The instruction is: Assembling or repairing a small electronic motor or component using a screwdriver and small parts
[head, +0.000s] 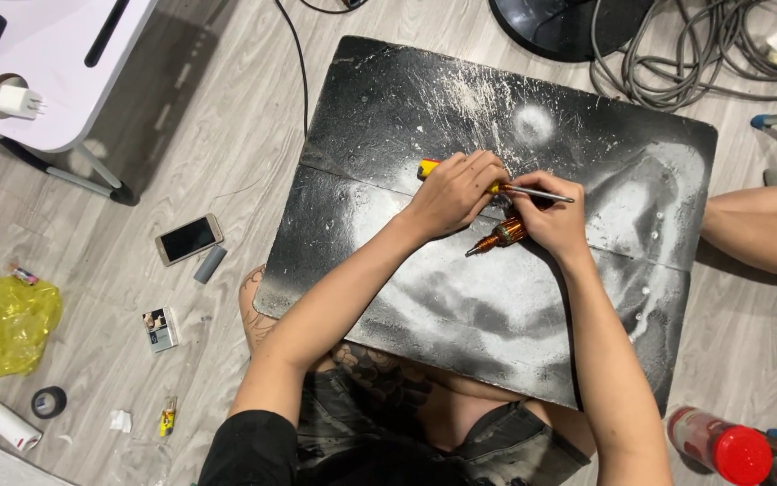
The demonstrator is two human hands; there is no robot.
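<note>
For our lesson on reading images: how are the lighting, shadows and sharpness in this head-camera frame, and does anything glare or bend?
Head view: even, soft indoor light; a shadow under the white table; the black board shows pale powdery smears, not glare; left hand and right hand are sharp; floor lines splay slightly toward the corners, suggesting mild wide-angle distortion.

My left hand (454,191) covers most of the yellow-handled screwdriver (428,168); only its butt and steel shaft show. My right hand (552,219) hides the rear of the amber tool (499,236) on the black board (424,108). Beyond the board's near-right corner, the red-capped can (721,445) is cut by the bottom edge.
</note>
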